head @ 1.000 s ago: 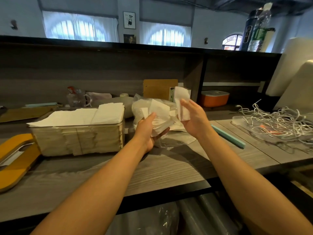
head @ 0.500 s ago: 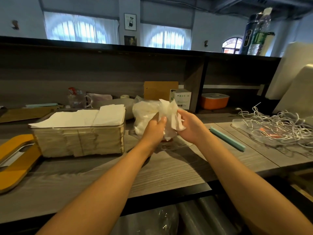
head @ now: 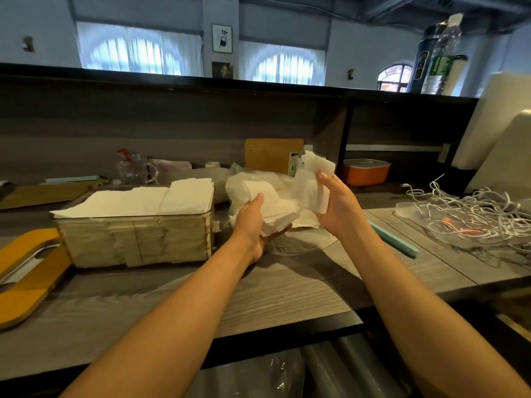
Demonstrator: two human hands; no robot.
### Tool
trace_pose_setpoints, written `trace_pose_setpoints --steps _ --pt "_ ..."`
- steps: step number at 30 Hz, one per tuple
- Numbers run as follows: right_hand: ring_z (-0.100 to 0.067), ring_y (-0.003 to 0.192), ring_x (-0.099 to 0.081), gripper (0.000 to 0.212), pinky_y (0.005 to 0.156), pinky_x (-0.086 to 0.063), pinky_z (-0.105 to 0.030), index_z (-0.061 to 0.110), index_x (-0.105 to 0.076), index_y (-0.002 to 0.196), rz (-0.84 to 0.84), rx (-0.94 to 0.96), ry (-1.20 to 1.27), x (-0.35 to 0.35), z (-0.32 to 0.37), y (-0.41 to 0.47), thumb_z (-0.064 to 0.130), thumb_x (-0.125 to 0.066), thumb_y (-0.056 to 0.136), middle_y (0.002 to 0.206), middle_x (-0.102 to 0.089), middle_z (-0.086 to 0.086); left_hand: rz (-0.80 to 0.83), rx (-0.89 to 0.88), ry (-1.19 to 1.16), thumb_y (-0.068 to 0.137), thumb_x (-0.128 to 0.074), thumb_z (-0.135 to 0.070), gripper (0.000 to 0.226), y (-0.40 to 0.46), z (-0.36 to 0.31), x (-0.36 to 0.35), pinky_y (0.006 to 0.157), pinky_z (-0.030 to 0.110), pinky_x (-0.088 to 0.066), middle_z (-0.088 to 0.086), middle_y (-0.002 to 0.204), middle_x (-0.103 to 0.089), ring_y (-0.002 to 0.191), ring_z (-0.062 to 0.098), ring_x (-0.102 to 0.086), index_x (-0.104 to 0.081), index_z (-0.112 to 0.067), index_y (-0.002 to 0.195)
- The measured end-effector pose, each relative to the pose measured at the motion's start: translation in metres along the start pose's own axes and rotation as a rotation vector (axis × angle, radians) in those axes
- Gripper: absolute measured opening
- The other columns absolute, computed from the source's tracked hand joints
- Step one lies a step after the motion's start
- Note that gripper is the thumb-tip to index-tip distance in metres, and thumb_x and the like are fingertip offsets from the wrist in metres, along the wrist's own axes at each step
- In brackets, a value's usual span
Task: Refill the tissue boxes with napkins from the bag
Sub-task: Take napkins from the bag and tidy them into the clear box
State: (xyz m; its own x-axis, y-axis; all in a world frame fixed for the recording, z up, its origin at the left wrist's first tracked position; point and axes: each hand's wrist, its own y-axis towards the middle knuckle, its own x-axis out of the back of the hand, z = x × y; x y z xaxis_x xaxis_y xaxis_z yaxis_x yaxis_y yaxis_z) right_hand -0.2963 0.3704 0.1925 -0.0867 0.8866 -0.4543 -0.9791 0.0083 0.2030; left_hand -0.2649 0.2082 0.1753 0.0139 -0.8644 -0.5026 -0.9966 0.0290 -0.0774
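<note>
While the left hand (head: 253, 222) cups a stack of white napkins (head: 273, 208) from below, thumb laid over the top edge, the right hand (head: 334, 205) holds a separate clump of napkins (head: 313, 182) upright, fingers curled round its right side. Both hands sit at the centre of the frame, just above the desk (head: 287, 285), and both are occupied; neither is free.

Behind and under the left-hand stack lies the clear plastic bag (head: 247, 182), crumpled, with loose film spread on the desk beneath the hands. How many napkins are left inside it I cannot tell, since the film and the paper blur together.

Left of centre stands the clear tissue box (head: 135, 242). Its walls show it packed with folded paper to the rim, and further sheets lie across its top, overhanging to the left. Its yellow lid (head: 26, 271) lies off, at the left edge of the frame.

By these signs this one box looks essentially full, perhaps overfull. What seems left: placing or squaring the napkins now in hand, tidying the overhang, and setting the lid on. No second box is visible here, so whether others are waiting cannot be judged.

At the right edge a tangle of white cables (head: 471, 214) rests on the desk; an orange container (head: 366, 172) sits in the shelf recess behind.
</note>
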Motion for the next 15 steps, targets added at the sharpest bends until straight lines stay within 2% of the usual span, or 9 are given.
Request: trace_pose_setpoints --steps 2,3,5,6,8,11,13,15 --pt "-0.029 0.109 -0.061 0.030 0.079 -0.059 -0.036 0.015 -0.059 0.124 0.028 -0.011 0.022 -0.006 0.000 -0.004 0.019 -0.061 0.095 0.125 -0.059 -0.015 0.065 0.024 0.024 0.103 -0.049 -0.039 0.024 -0.003 0.000 0.000 0.088 0.046 -0.055 0.005 0.076 -0.074 0.080 0.025 -0.068 -0.059 -0.019 0.094" --pt "-0.026 0.102 -0.064 0.026 0.075 -0.059 -0.034 0.014 -0.061 0.122 0.029 -0.008 -0.014 -0.008 -0.001 -0.005 0.015 -0.059 0.095 0.119 -0.062 -0.014 0.098 0.023 0.042 0.101 -0.050 -0.042 0.024 -0.004 0.001 0.000 0.092 0.047 -0.055 0.004 0.078 -0.076 0.084 0.025 -0.069 -0.060 -0.021 0.095" --pt "-0.025 0.097 -0.066 0.025 0.072 -0.060 -0.035 0.014 -0.062 0.117 0.019 0.015 -0.155 -0.012 -0.005 -0.008 0.008 -0.062 0.093 0.110 -0.066 -0.009 0.141 -0.028 0.093 0.095 -0.058 -0.046 0.029 -0.005 0.001 0.000 0.096 0.051 -0.054 0.008 0.102 -0.075 0.099 0.028 -0.069 -0.061 -0.021 0.111" --pt "-0.027 0.099 -0.066 0.028 0.072 -0.061 -0.038 0.015 -0.062 0.117 0.005 0.023 -0.223 -0.013 -0.008 -0.009 0.006 -0.064 0.091 0.110 -0.066 -0.008 0.156 -0.054 0.144 0.091 -0.065 -0.044 0.040 -0.004 0.003 0.001 0.096 0.052 -0.054 0.009 0.112 -0.073 0.105 0.029 -0.069 -0.059 -0.019 0.121" --pt "-0.029 0.103 -0.065 0.040 0.074 -0.061 -0.042 0.016 -0.059 0.124 -0.033 0.033 -0.274 -0.015 -0.012 -0.010 0.002 -0.066 0.087 0.114 -0.064 -0.009 0.186 -0.088 0.238 0.085 -0.074 -0.032 0.050 -0.004 0.008 -0.001 0.095 0.049 -0.055 0.009 0.116 -0.072 0.107 0.028 -0.069 -0.057 -0.015 0.129" --pt "-0.025 0.104 -0.064 0.044 0.078 -0.060 -0.041 0.021 -0.057 0.124 -0.059 0.076 -0.254 -0.017 -0.014 -0.010 0.000 -0.068 0.086 0.115 -0.063 -0.007 0.162 -0.111 0.319 0.086 -0.074 -0.008 0.044 -0.001 0.015 -0.001 0.087 0.039 -0.059 0.012 0.113 -0.071 0.104 0.027 -0.069 -0.058 -0.008 0.127" --pt "-0.025 0.106 -0.062 0.045 0.084 -0.059 -0.045 0.026 -0.056 0.125 -0.079 0.083 -0.304 -0.016 -0.015 -0.007 0.006 -0.069 0.087 0.118 -0.061 -0.005 0.155 -0.104 0.343 0.086 -0.072 -0.002 0.042 0.001 0.016 0.001 0.089 0.041 -0.058 0.012 0.112 -0.071 0.104 0.028 -0.069 -0.058 -0.007 0.125" --pt "-0.027 0.107 -0.061 0.048 0.087 -0.057 -0.049 0.024 -0.054 0.131 -0.114 0.006 -0.390 -0.014 -0.016 -0.006 0.016 -0.072 0.087 0.122 -0.058 -0.005 0.156 -0.102 0.353 0.085 -0.073 -0.002 0.041 0.002 0.016 0.002 0.089 0.043 -0.058 0.011 0.111 -0.071 0.103 0.027 -0.069 -0.059 -0.010 0.123"
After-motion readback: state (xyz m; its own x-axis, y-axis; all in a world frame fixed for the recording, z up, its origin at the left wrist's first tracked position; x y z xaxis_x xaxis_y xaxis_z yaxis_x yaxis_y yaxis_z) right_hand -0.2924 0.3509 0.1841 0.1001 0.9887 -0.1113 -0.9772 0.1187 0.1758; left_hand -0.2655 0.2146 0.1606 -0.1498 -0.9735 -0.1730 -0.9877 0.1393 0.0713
